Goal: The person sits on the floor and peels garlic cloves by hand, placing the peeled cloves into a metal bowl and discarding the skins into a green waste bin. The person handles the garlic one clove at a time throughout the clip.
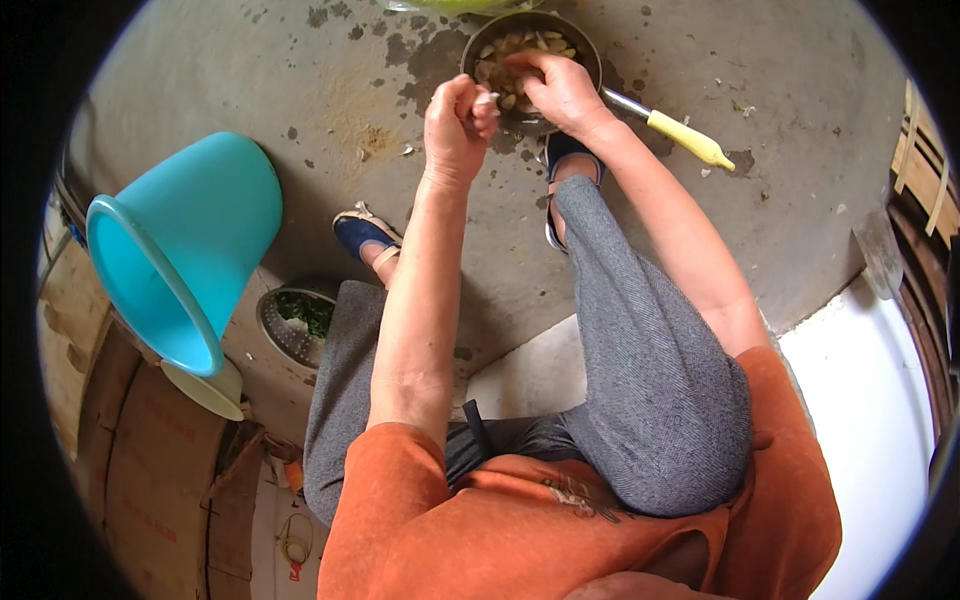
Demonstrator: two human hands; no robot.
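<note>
Pale pieces (553, 44) in the pan (526, 125) lie under the right hand (566, 94), grip unclear; left hand (459, 125) pinches a white bit (491, 98).

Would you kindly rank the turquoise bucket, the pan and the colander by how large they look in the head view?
1. Turquoise bucket
2. Pan, handle included
3. Colander, judged by its visible part; the trouser leg covers some

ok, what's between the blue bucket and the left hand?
Head view: grey floor with dark spots, a tan patch and, nearer the left hand, a small white scrap. Nothing larger there.
</note>
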